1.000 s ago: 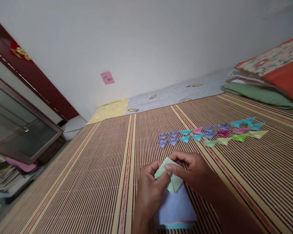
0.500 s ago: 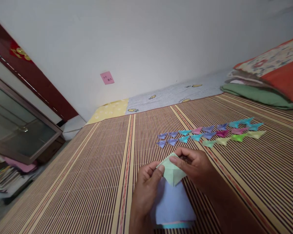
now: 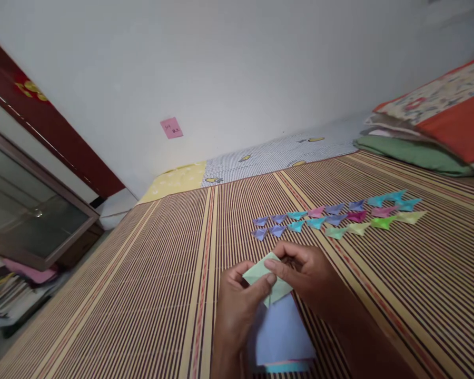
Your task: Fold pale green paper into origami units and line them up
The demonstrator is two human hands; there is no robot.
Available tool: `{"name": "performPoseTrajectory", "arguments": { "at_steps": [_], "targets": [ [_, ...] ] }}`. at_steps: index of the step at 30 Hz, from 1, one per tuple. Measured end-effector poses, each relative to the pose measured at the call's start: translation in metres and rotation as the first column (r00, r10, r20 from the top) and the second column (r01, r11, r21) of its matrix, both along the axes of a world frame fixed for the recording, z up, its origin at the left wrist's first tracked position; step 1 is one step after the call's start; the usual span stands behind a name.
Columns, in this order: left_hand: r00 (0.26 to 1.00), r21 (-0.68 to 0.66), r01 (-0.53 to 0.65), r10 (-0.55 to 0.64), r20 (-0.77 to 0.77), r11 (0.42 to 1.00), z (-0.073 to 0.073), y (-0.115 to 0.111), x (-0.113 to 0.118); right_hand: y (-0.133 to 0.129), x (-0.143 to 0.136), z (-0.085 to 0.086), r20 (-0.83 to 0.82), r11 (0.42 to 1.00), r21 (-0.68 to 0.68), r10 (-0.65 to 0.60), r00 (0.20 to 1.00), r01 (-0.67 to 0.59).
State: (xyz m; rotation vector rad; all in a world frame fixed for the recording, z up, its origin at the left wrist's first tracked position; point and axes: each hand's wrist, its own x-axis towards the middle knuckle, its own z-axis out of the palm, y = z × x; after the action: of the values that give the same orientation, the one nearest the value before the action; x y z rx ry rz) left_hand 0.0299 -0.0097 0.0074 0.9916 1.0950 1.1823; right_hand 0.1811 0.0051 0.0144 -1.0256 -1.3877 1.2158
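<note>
Green paper [image 3: 280,289] above striped mat [image 3: 166,273], wall [image 3: 245,73] beyond.

The scene is dimly, softly lit. The wall [image 3: 237,79] is lit most around its middle and greyed toward the upper right. The right forearm [image 3: 359,337] is sunk in shade. A small glint is returned by the glass panel [image 3: 27,184]. Shapes are slanted and stretched toward the edges; the left-hand pile [image 3: 8,295] is blurred.
</note>
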Motion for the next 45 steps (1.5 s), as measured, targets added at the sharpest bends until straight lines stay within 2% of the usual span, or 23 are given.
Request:
{"name": "performPoseTrajectory", "arguments": {
  "at_steps": [5, 12, 14, 17, 20, 23, 28, 31, 34, 37, 40, 43, 45],
  "targets": [
    [1.000, 0.035, 0.003, -0.003, -0.002, 0.999, 0.000, 0.002, -0.007, 0.004, 0.012, -0.005, 0.034, 0.999, 0.039, 0.015, 0.999, -0.016],
    [0.992, 0.051, -0.111, 0.107, 0.068, 0.993, 0.002, 0.003, -0.013, 0.005, 0.024, -0.008, 0.127, 0.978, 0.050, 0.195, 0.973, -0.203],
    [0.985, 0.069, -0.142, 0.134, 0.107, 0.988, 0.003, 0.003, -0.011, 0.004, 0.022, -0.006, 0.125, 0.980, 0.065, 0.180, 0.976, -0.189],
    [0.977, 0.095, -0.149, 0.132, 0.170, 0.984, 0.006, 0.003, -0.007, 0.006, 0.015, -0.007, 0.065, 0.989, 0.117, 0.081, 0.995, -0.088],
    [0.967, 0.068, -0.139, 0.120, 0.225, 0.988, 0.006, 0.003, -0.001, 0.010, 0.008, -0.011, -0.020, 0.991, 0.136, -0.001, 1.000, 0.003],
    [0.933, 0.033, -0.150, 0.130, 0.335, 0.988, 0.007, 0.004, 0.007, 0.012, 0.003, -0.018, -0.059, 0.991, 0.130, -0.036, 0.998, 0.044],
    [0.830, -0.078, -0.247, 0.252, 0.497, 0.966, 0.015, 0.004, 0.015, 0.014, -0.006, -0.024, -0.088, 0.994, 0.110, -0.012, 0.996, 0.021],
    [0.786, -0.166, -0.269, 0.316, 0.531, 0.949, 0.019, 0.002, 0.017, 0.014, -0.011, -0.026, -0.123, 0.996, 0.094, 0.016, 0.992, -0.004],
    [0.767, -0.180, -0.298, 0.347, 0.539, 0.937, 0.019, 0.001, 0.017, 0.014, -0.014, -0.025, -0.145, 0.996, 0.068, 0.062, 0.987, -0.053],
    [0.789, -0.119, -0.317, 0.332, 0.517, 0.941, 0.015, 0.003, 0.016, 0.013, -0.009, -0.020, -0.120, 0.997, 0.044, 0.069, 0.990, -0.064],
    [0.846, -0.043, -0.300, 0.287, 0.449, 0.953, 0.009, 0.005, 0.013, 0.010, 0.002, -0.013, -0.100, 0.998, 0.058, -0.007, 0.995, 0.013],
    [0.894, 0.016, -0.277, 0.252, 0.370, 0.961, 0.005, 0.004, 0.010, 0.006, 0.012, -0.007, -0.034, 0.981, 0.148, -0.123, 0.992, 0.126],
    [0.912, 0.049, -0.253, 0.222, 0.344, 0.966, 0.004, 0.003, 0.008, 0.005, 0.015, -0.005, 0.016, 0.957, 0.249, -0.160, 0.987, 0.151]
  ]
}}
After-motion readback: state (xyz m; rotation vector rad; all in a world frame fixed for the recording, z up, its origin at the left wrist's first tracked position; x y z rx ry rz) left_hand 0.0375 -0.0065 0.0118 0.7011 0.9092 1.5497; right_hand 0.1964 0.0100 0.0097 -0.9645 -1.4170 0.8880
